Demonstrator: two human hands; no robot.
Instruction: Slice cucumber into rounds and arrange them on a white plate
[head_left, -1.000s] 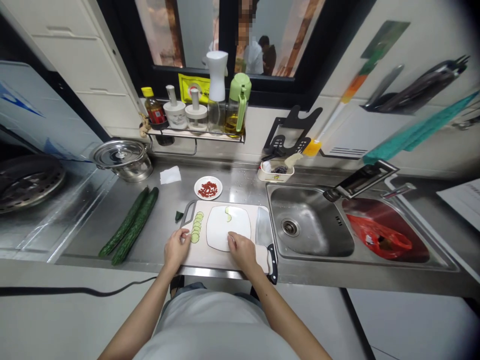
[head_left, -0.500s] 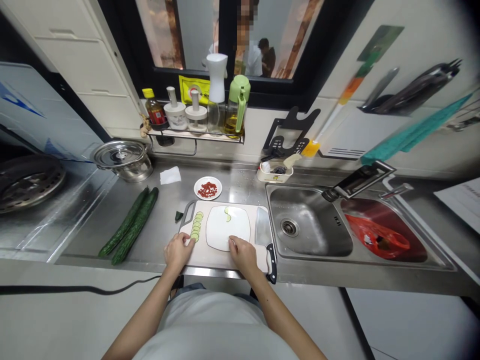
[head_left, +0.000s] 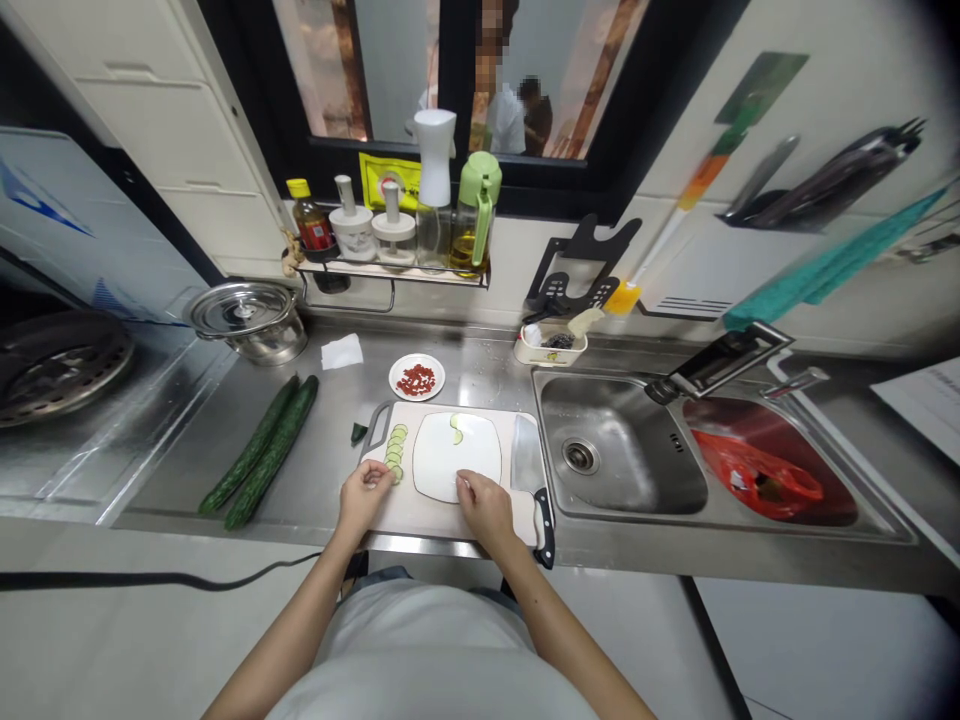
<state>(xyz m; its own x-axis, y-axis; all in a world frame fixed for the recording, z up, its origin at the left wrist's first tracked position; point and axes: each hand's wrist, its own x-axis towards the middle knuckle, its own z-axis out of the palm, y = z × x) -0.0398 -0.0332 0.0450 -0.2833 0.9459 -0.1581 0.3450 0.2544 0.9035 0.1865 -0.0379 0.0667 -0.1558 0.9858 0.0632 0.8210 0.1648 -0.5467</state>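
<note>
head view: looked forward and down from head height
cutting board: sat pretty close, kinda central
window: was farther off

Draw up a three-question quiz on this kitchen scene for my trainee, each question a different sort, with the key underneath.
1. How many whole cucumbers lie on the steel counter: (a) one, (b) two or (c) three?
2. True or false: the left hand is nearer the row of cucumber slices than the right hand is.
3. Fill in the colour: the plastic bag in the right-hand sink basin is ____.
Key: 1 b; 2 true; 3 red.
</note>
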